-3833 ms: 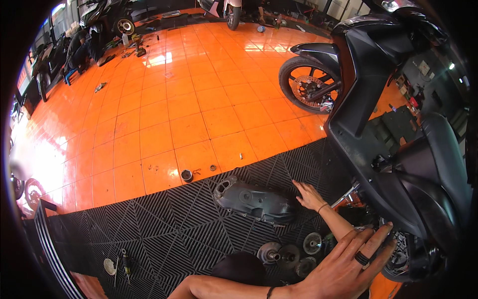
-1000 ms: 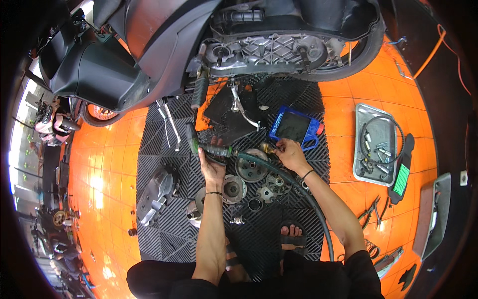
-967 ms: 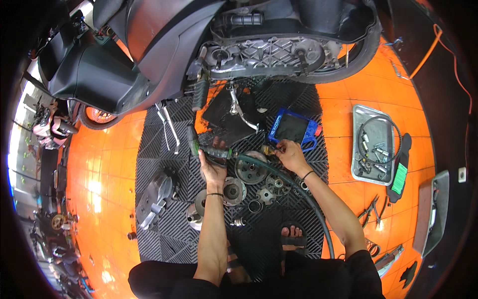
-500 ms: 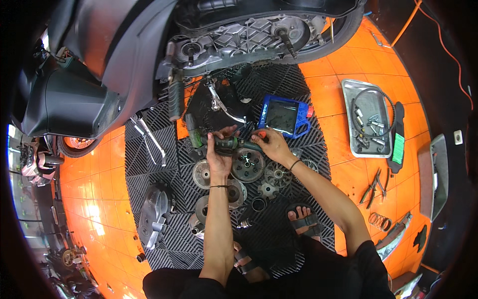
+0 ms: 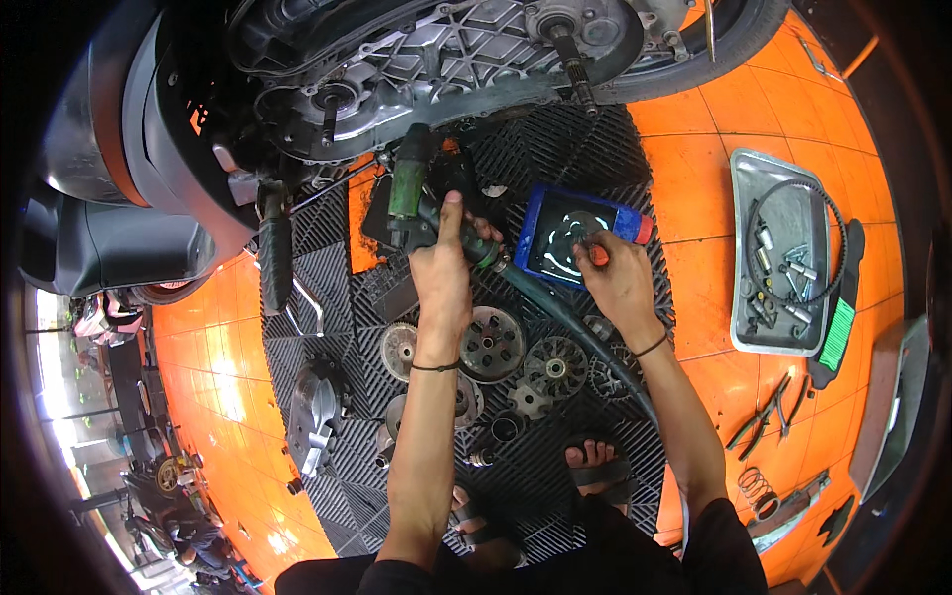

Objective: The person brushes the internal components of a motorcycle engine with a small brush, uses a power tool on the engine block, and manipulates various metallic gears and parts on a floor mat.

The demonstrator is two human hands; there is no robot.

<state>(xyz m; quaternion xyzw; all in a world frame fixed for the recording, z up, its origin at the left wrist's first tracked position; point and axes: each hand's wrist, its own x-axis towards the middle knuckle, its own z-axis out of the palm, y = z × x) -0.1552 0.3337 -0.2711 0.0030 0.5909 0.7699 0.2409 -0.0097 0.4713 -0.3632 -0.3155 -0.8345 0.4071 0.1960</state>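
Observation:
My left hand [image 5: 441,273] is wrapped round the handle of a green impact wrench [image 5: 406,188], its thumb up along the tool. The wrench head points toward the engine, apart from it. From the handle a dark hose [image 5: 580,332] runs down to the right, past my right wrist. My right hand [image 5: 623,283] is closed on a small tool with an orange end [image 5: 598,255]; its lower part is hidden. That hand is over a blue container [image 5: 529,233] lying on its side with an open top, and the dark liquid inside shows bright ripples.
A scooter's opened engine case [image 5: 436,74] with two bare shafts is ahead. Pulley and clutch parts [image 5: 493,345] lie on the black mat [image 5: 555,149] before my feet. To the right are a metal tray [image 5: 742,248] with sockets and a belt, pliers [image 5: 762,415] and a spring [image 5: 759,493].
My left hand has lifted and turned the impact wrench toward the engine. My right hand has moved right, from beside the hose to over the blue container. The view has shifted closer.

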